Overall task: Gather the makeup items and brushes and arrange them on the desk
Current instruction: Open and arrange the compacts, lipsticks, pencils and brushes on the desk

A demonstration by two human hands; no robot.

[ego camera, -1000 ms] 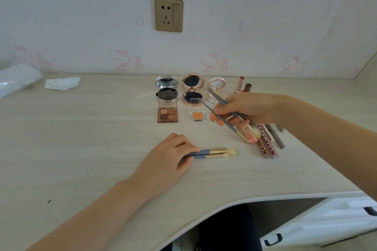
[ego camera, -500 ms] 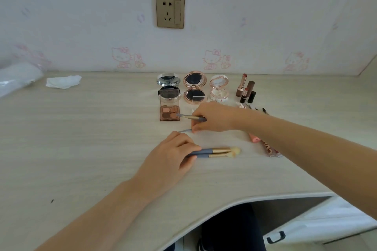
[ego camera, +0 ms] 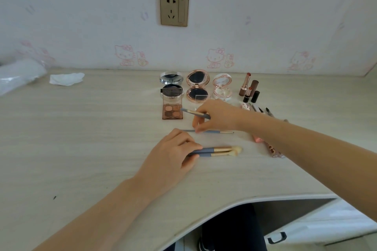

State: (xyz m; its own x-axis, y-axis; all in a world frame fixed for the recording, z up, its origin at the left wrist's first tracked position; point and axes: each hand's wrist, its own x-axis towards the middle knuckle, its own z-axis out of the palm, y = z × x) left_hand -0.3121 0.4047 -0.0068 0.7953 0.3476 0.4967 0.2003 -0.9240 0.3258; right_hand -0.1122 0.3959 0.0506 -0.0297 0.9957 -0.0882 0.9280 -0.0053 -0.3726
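Left hand [ego camera: 173,153] pins 2 paired brushes [ego camera: 216,152]; just beyond them, parallel, lies the thin brush [ego camera: 212,132], right hand [ego camera: 216,117] pinching it and gripping another.

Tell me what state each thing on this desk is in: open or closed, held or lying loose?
Silver compact: open, lid up.
Rose-gold compact: open, lid up.
Pale pink compact: open.
Eyeshadow palette: open, clear lid raised.
Lipsticks: uncapped, upright.
Pair of brushes: lying flat, left hand gripping the handles.
Thin brush: flat on the desk, right hand's fingers touching it.
Another brush: held by the right hand.
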